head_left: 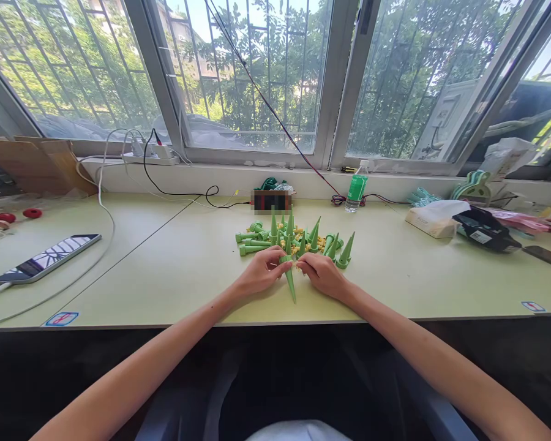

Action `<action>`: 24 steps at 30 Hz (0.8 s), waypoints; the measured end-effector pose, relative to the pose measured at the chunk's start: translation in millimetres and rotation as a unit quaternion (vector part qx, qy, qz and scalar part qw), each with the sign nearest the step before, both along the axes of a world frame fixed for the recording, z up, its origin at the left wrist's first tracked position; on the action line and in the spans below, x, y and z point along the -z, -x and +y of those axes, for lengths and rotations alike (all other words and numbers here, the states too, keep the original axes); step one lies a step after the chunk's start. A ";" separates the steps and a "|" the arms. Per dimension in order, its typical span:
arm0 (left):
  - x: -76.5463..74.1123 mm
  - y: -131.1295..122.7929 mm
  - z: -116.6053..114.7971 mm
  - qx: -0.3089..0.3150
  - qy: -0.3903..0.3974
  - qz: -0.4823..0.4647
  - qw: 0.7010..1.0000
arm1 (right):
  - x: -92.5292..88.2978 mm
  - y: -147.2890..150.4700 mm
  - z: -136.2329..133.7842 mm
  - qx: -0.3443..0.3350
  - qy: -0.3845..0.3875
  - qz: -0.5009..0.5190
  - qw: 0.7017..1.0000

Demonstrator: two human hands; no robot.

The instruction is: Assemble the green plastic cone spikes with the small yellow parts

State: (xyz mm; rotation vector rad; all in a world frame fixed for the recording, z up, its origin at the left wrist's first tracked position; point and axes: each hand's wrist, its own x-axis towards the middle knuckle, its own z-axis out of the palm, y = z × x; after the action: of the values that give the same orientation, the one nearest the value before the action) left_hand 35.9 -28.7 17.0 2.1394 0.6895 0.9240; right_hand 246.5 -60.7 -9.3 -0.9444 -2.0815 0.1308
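Observation:
My left hand (258, 272) is closed around the top of a green plastic spike (291, 288), whose point hangs down toward the table's front edge. Close beside that top, the fingers of my right hand (325, 275) are pinched together; whatever they hold is too small to make out. Just beyond both hands lies a heap of similar green spikes (256, 242), some standing point up and others on their sides. Small yellow pieces (322, 243) are scattered among them.
Behind the heap are a dark box (270, 201) with a cable and a water bottle (357, 188). A phone (46, 260) with a white charging cord lies left. To the right are a tissue box (431, 220) and a black package (485, 229). Windows line the back.

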 end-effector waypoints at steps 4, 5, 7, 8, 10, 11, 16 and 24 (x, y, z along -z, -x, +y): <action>-2.9 -1.0 -1.0 -0.011 -0.001 -0.005 1.000 | -2.4 1.2 -3.5 0.005 0.006 -0.003 1.000; -3.2 -1.2 -1.0 -0.013 -0.001 -0.009 1.000 | -3.1 1.5 -4.6 0.006 0.009 -0.005 1.000; -3.2 -1.4 -0.7 -0.014 0.000 -0.015 1.000 | -4.0 1.7 -6.4 0.007 0.013 -0.008 1.000; -3.0 -1.4 -0.6 -0.014 0.000 -0.016 1.000 | -4.2 1.7 -7.0 0.004 0.014 -0.009 1.000; -2.4 -1.3 -0.5 -0.012 0.004 -0.017 1.000 | -3.8 1.5 -7.0 -0.003 0.009 -0.011 1.000; -2.1 -1.2 -0.7 -0.010 0.006 -0.017 1.000 | -3.4 1.3 -6.6 -0.006 0.005 -0.012 1.000; -2.6 -0.1 -2.3 -0.001 0.008 -0.008 1.000 | -1.7 0.2 -3.3 -0.012 -0.005 -0.014 1.000; -0.4 -1.0 -2.0 0.021 -0.003 0.017 1.000 | -0.8 -0.6 -0.9 0.010 -0.006 -0.034 0.999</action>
State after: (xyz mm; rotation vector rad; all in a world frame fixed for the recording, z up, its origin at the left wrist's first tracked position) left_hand 36.9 -30.7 17.3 2.1715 0.6555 0.8707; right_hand 247.1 -61.6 -8.6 -0.9749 -2.1322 0.0761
